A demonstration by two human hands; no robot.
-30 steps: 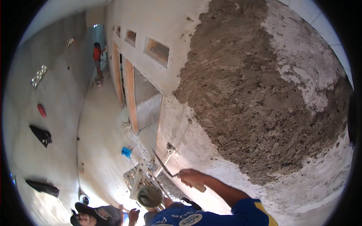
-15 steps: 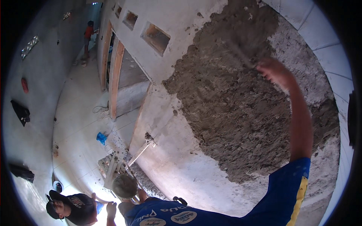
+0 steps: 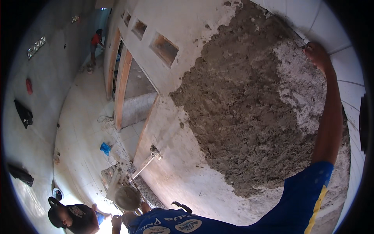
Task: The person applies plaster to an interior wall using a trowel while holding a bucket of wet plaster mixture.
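Note:
My right hand (image 3: pixel 317 56) is closed on a trowel (image 3: pixel 290 29), its arm stretched up along the wall. The thin blade lies at the top edge of the wet grey mortar (image 3: pixel 241 101), where the wall meets the pale ceiling panels (image 3: pixel 335 27). Rough mortar covers a wide patch, with a lighter, bare strip (image 3: pixel 298 85) beside my forearm. Low at the left, my left hand (image 3: pixel 116 221) shows small and dim with its fingers curled; whatever it may hold is hidden. A bucket of mortar (image 3: pixel 127 198) stands close to it.
Below the bucket is a scaffold (image 3: pixel 113 177) of planks and poles. A person in black (image 3: pixel 80 216) is at the lower left; another in red (image 3: pixel 96 39) is far down the passage. Doorframes (image 3: pixel 122 85), a wall opening (image 3: pixel 164 50) and a blue bag (image 3: pixel 105 148) are farther off.
My right hand has moved up and right with the trowel, from over the mortar to the ceiling edge. The person in black has turned their head, and the view has shifted slightly.

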